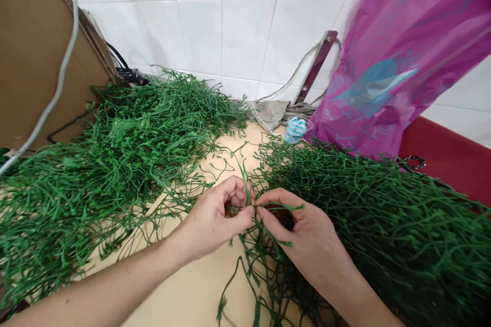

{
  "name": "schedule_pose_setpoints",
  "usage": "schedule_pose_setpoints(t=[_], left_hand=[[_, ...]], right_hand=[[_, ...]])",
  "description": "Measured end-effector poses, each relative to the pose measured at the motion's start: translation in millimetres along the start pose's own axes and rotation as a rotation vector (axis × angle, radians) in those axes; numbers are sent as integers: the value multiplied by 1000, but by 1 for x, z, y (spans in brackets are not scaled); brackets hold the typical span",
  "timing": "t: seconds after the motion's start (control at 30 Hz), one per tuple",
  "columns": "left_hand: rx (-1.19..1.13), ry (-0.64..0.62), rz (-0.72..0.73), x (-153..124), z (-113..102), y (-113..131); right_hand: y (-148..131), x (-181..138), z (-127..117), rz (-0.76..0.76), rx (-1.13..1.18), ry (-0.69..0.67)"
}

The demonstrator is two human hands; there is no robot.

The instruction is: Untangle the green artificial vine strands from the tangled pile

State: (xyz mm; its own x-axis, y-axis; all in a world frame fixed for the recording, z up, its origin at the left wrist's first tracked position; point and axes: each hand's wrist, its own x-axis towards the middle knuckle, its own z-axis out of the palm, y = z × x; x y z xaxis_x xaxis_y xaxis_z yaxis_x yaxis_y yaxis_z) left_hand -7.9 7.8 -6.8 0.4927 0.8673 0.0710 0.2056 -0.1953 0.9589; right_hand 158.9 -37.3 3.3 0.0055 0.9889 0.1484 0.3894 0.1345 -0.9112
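Thin green plastic-looking stems (245,176) with small tufted tips are pinched between my two hands, near the middle of the view. My left hand (220,217) has thumb and fingers closed on the stems, with some strands standing up past the fingertips. Close against it, my right hand (295,230) pinches the same stems between thumb and index finger, and a few ends stick out to the right. The exact join between the fingertips is too small to make out. Loose strands (259,286) hang and lie below the hands.
Large heaps of green stems lie on the left (126,143) and right (383,214) of the tan surface (199,286). A cardboard box (46,56), purple plastic bag (402,51), metal bracket (316,66) and small cup with blue-white pieces (295,130) stand along the tiled wall.
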Motion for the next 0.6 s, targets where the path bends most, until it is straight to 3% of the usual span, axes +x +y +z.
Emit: schedule_pose_setpoints(t=[0.27, 0.47, 0.6], left_hand=[[-343, -146, -184, 5, 0, 1], [-541, -123, -322, 4, -7, -1], [-495, -86, -216, 7, -8, -5]], right_hand=[[-5, -5, 4, -30, 24, -64], [9, 6, -15, 109, 229, 59], [19, 9, -22, -69, -57, 167]])
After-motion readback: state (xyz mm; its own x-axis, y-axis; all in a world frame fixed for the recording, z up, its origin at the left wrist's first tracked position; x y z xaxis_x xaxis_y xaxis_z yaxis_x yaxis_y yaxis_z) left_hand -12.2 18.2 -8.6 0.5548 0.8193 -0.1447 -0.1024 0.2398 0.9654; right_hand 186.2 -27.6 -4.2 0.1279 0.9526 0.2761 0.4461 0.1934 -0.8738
